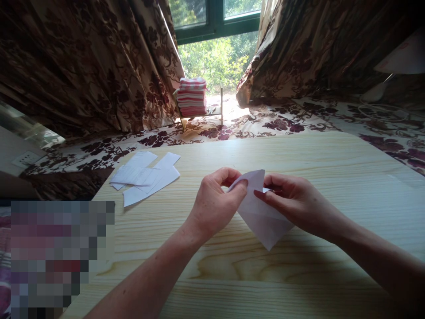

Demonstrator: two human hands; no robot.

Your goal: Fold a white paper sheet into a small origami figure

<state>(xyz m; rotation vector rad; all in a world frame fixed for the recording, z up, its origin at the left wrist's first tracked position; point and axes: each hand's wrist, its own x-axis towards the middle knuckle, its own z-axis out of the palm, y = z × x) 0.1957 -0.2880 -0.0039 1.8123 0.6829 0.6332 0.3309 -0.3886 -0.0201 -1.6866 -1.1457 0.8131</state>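
Observation:
Above the middle of the table, a sheet of white paper [264, 217] is held up between both hands, with one corner pointing down toward me and creases across it. My left hand [221, 195] pinches its upper left edge, thumb on the near side and fingers behind. On the other side my right hand [290, 197] grips the paper between thumb and fingers; a small folded part shows near those fingertips. The fingers behind the sheet are partly hidden.
Several cut paper pieces [146, 177] lie overlapping on the wooden table [199, 266] at the far left. Beyond it, folded red-and-white cloths [191, 97] sit on a small rack [221, 106] by the window. Patterned curtains [126, 62] hang behind; a lamp [403, 55] stands right.

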